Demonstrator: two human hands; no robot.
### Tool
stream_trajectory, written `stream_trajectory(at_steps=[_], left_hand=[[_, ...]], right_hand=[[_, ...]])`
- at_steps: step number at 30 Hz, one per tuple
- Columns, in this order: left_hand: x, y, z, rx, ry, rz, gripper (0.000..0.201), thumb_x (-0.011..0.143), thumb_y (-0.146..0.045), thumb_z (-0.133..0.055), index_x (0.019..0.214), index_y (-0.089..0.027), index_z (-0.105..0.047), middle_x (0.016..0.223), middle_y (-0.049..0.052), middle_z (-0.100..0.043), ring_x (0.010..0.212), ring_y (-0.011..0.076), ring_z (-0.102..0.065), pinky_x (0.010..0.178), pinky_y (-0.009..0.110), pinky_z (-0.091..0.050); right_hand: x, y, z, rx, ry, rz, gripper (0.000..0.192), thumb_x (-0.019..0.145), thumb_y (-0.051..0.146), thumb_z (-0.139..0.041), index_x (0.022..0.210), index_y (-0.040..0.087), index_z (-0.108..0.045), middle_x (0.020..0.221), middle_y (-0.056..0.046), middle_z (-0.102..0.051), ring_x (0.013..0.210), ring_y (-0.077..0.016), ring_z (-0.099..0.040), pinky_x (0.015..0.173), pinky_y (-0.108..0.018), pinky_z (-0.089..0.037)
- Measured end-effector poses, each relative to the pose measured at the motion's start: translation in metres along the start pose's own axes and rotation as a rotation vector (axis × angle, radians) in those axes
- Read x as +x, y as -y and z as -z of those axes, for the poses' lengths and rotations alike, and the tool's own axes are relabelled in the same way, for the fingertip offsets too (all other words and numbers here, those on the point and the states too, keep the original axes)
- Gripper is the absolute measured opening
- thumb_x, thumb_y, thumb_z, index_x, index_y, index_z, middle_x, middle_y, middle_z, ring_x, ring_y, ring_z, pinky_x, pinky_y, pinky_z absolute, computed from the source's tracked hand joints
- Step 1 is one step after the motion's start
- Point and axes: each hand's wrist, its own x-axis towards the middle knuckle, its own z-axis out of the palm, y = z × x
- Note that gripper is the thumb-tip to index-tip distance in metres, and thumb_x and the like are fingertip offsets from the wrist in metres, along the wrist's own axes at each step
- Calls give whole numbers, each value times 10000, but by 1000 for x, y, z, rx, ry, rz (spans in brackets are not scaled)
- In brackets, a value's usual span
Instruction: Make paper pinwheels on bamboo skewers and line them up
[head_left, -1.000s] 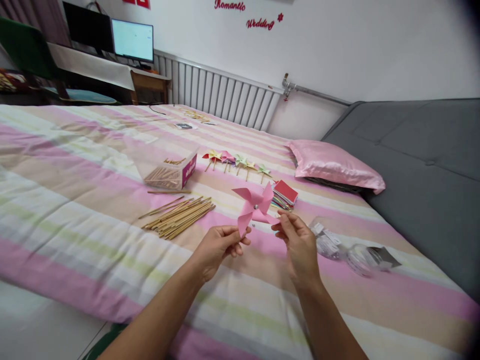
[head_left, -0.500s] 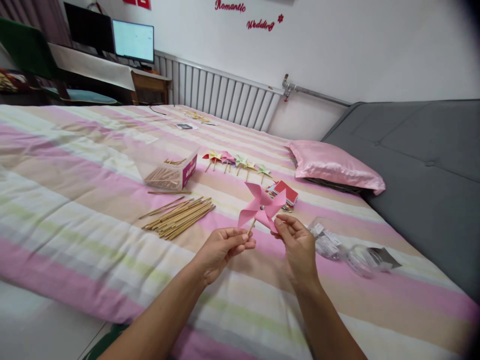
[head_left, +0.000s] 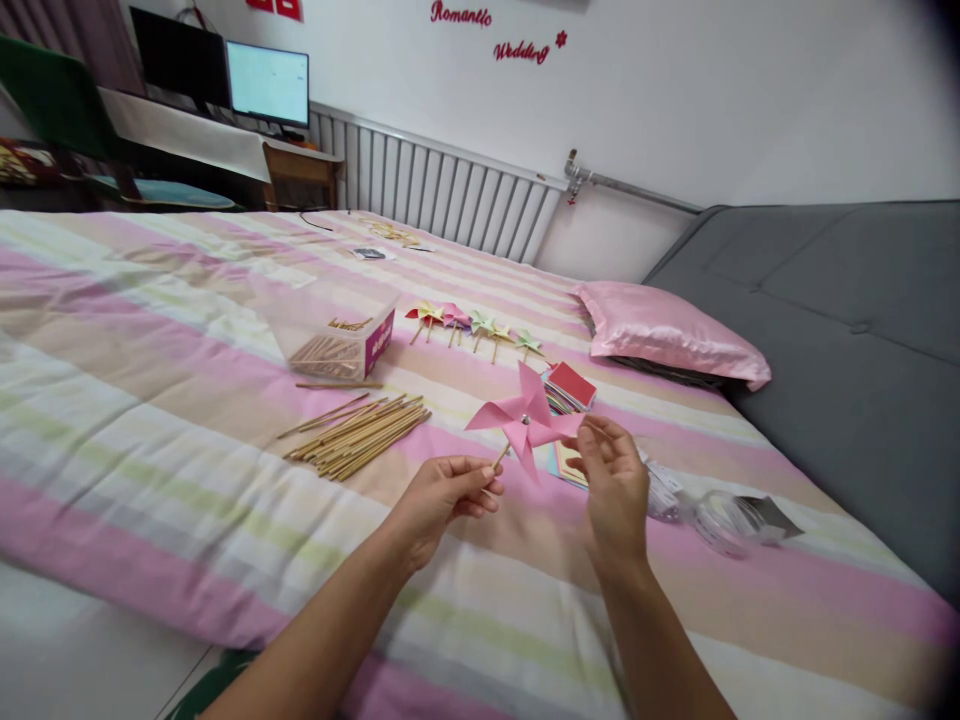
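Observation:
A pink paper pinwheel (head_left: 517, 412) on a thin wooden stick is held up over the striped bedspread, with a small round pin at its centre. My left hand (head_left: 450, 500) pinches the stick below the blades. At the tip of the right-hand blade, my right hand (head_left: 611, 480) has its thumb and fingers closed. Just behind the pinwheel lies a stack of coloured paper squares (head_left: 571, 385), topped by a red one. More paper sheets (head_left: 568, 465), yellow and blue, show partly between the pinwheel and my right hand.
A pile of wooden sticks (head_left: 364, 435) lies at left, near a clear plastic box (head_left: 330, 350) of short sticks. Several finished pinwheels (head_left: 480, 322) form a row behind. Clear plastic packs (head_left: 724, 520) sit at right. A pink pillow (head_left: 667, 325) rests by the grey headboard (head_left: 840, 300).
The pinwheel's blades have turned on the stick. My right hand has shifted right and slightly up along with a blade tip. My left hand has hardly moved.

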Motion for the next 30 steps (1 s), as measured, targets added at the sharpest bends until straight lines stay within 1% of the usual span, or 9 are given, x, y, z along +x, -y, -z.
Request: stream_trajectory(at_steps=[2,4,8,12,20,24,30], left_hand=[[0,1,0,36,0,-2,162,697,-277,-702,750,-127,-674,698,20,-670,523,48,-560,515,148,-408],[-1,2,-1,60,9,0,167,697,-288,-698,743,-129,-671,699,17,-668,507,45,-543,516,159,-397],[-1,2,-1,97,3,-6,173,700,-300,-691,746,-135,-669,710,17,-668,505,42,-529,520,164,-373],[0,1,-1,83,0,-10,174,697,-299,-693,756,-137,-666,732,21,-673,504,38,-516,527,166,-361],[-1,0,-2,47,-15,-41,210,695,-318,-694,773,-125,-661,807,55,-689,482,38,-494,511,177,-352],[-2,-1,-3,22,-29,-53,233,682,-337,-706,765,-125,-660,826,65,-696,491,42,-505,518,184,-365],[-1,-1,-4,14,-28,-58,243,688,-332,-707,821,-133,-665,823,55,-698,502,41,-520,525,182,-370]], right_hand=[[4,3,3,-17,-19,62,307,778,361,-606,1050,221,-580,1018,-46,-627,856,-150,-584,623,-225,-421],[6,5,6,-33,-9,98,266,792,351,-587,1023,220,-609,1045,-48,-628,904,-156,-568,644,-228,-418],[9,3,7,-45,-8,80,196,741,343,-642,845,180,-671,896,-44,-670,826,-162,-586,674,-262,-432],[10,-2,7,-13,-14,48,213,669,324,-706,807,165,-675,790,-33,-673,746,-161,-595,683,-293,-453],[1,-3,1,-32,103,-18,218,666,345,-709,763,156,-657,692,-15,-641,632,-131,-557,628,-280,-458],[-6,-4,-2,-62,164,-22,197,689,346,-694,769,169,-662,690,-13,-649,640,-142,-573,634,-283,-469],[-17,-6,-7,-97,250,-10,165,716,330,-678,777,177,-670,717,-18,-670,680,-156,-598,668,-293,-467]])
